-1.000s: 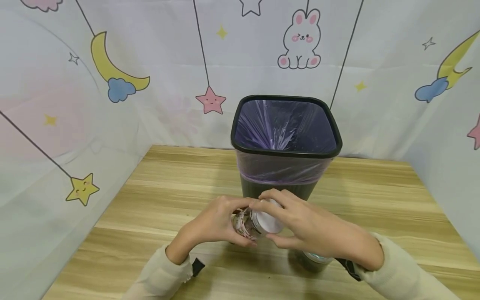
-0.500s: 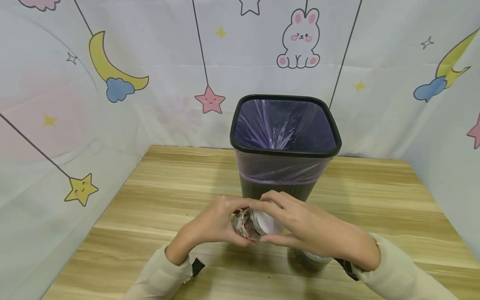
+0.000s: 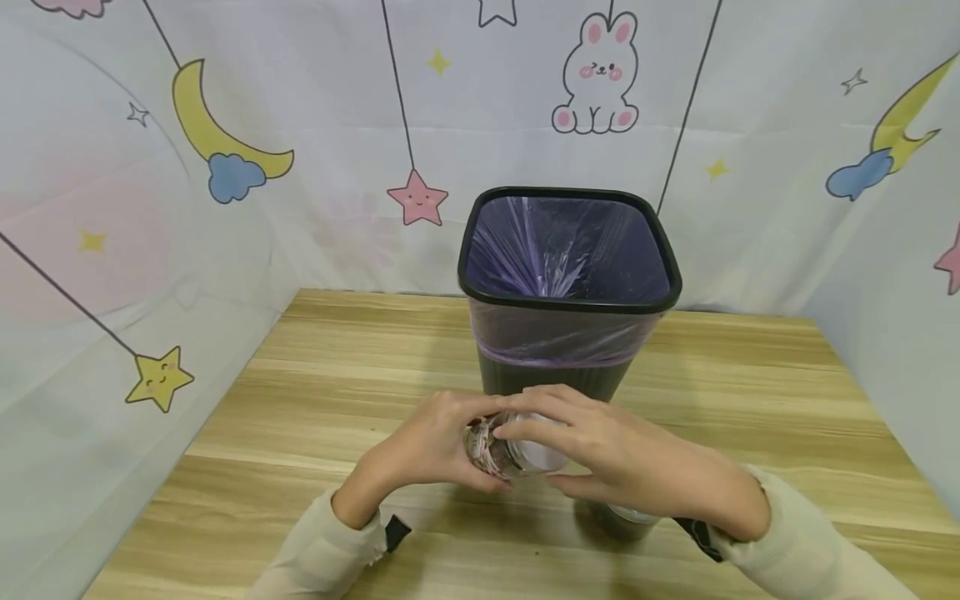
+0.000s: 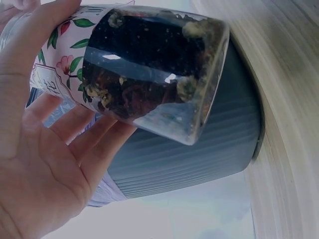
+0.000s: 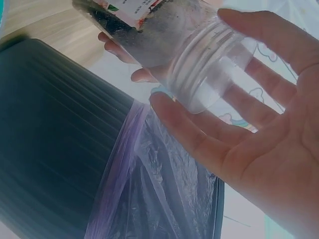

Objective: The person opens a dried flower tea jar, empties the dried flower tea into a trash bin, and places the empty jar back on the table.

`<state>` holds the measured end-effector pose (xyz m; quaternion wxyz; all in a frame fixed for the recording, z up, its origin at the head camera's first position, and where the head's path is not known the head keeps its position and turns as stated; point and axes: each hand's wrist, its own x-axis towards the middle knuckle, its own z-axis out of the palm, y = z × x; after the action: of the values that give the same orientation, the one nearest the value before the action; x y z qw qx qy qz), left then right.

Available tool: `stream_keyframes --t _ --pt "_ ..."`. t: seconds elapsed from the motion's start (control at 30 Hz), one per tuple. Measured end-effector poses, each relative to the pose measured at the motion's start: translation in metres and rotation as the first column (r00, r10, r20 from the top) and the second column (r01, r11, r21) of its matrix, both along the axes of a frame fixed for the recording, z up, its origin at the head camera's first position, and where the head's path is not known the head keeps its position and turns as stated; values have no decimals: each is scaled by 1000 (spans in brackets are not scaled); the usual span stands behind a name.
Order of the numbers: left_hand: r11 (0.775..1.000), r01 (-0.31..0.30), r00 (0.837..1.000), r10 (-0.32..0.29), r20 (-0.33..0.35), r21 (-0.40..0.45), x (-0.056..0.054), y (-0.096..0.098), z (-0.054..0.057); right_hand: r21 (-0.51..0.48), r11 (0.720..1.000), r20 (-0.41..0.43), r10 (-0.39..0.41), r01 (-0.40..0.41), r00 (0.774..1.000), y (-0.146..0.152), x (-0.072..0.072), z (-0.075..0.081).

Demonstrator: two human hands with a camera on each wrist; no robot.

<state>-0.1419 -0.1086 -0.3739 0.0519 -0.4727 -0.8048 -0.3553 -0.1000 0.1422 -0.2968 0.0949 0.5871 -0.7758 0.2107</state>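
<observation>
My left hand (image 3: 431, 442) grips a clear jar (image 3: 491, 450) of dried flower tea, lying tilted on its side above the table. In the left wrist view, dark dried flowers and a pink floral label (image 4: 67, 59) show through the jar's wall. My right hand (image 3: 637, 462) has its fingers and thumb curled around the jar's clear, ridged lid end (image 5: 199, 64); the lid's face looks whitish from the head. Beneath the right wrist stands a second jar (image 3: 624, 523), mostly hidden by that hand.
Behind the hands stands a black trash bin (image 3: 555, 379) lined with a purple plastic bag (image 3: 525, 250). The wooden table (image 3: 352, 367) is bounded at the back and sides by a white cartoon-print cloth (image 3: 502, 108).
The right hand's fingers have shifted along the lid, reaching further over the jar, and its thumb has drawn slightly back. The left hand and jar stay nearly in place.
</observation>
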Motion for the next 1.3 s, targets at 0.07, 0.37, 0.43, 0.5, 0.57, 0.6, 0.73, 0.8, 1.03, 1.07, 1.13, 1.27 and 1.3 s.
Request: stream_keyframes --t 0.07,0.37,0.43,0.5,0.57,0.6,0.73,0.8,1.03,1.07,1.13,1.27,1.3 --pt "1000 1 1000 -1 -11 3 0 0 0 -2 999 -5 -46 46 999 0 2 1" --pt "1000 -1 1000 1 -25 4 0 1 1 -21 982 1 -189 189 982 -2 6 4" --pt "1000 -1 1000 1 -19 9 0 1 1 -20 985 -7 -172 172 985 -1 6 3" --pt "1000 2 1000 -2 -14 16 0 1 0 -14 989 -1 -147 147 989 0 6 3" --pt "1000 2 1000 -2 -6 19 1 1 -1 -5 994 12 -110 110 994 1 6 3" --pt "1000 -1 1000 1 0 21 1 1 -1 2 995 24 -96 96 995 1 6 3" --pt "1000 -7 1000 7 -5 15 1 1 -3 20 995 43 -98 97 994 2 7 3" --pt "1000 -5 1000 5 -17 14 1 2 -4 21 990 32 -142 142 989 2 8 4" --pt "1000 5 1000 -5 -21 26 1 4 -3 -23 981 3 -194 194 981 1 7 5" --pt "1000 4 1000 -4 -19 24 1 4 -3 -26 983 12 -184 184 983 1 7 5" --pt "1000 3 1000 -2 -10 20 2 4 -3 -30 987 35 -158 159 987 2 5 4" --pt "1000 4 1000 -4 16 18 3 4 -3 -17 992 62 -121 122 991 5 4 2" --pt "1000 6 1000 -7 21 19 3 4 -3 -12 994 62 -112 113 992 6 4 2"
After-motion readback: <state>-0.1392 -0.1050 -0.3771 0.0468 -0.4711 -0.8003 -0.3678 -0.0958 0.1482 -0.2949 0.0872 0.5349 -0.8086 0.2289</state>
